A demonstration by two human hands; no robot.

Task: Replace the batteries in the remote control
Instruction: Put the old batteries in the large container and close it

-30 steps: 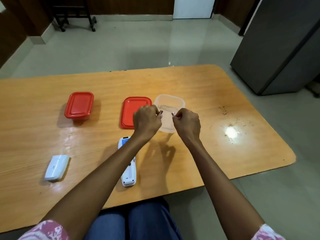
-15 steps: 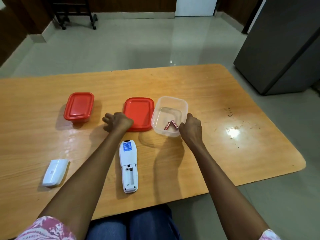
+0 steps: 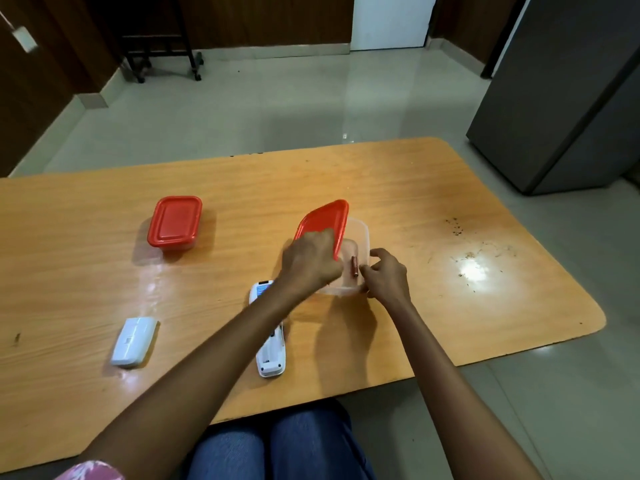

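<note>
My left hand holds a red lid tilted over the clear plastic container. At least one reddish battery lies inside the container. My right hand grips the container's near right rim. The white remote control lies face down near the table's front edge, its battery bay uncovered, partly hidden under my left forearm. Its white battery cover lies apart at the left.
A second container with a red lid stands shut at the back left of the wooden table. Crumbs and a glare spot mark the right side. A grey cabinet stands on the floor at the right.
My left hand picked the red lid up from the table and swung it right over the clear container. My right hand closed on the container's rim.
</note>
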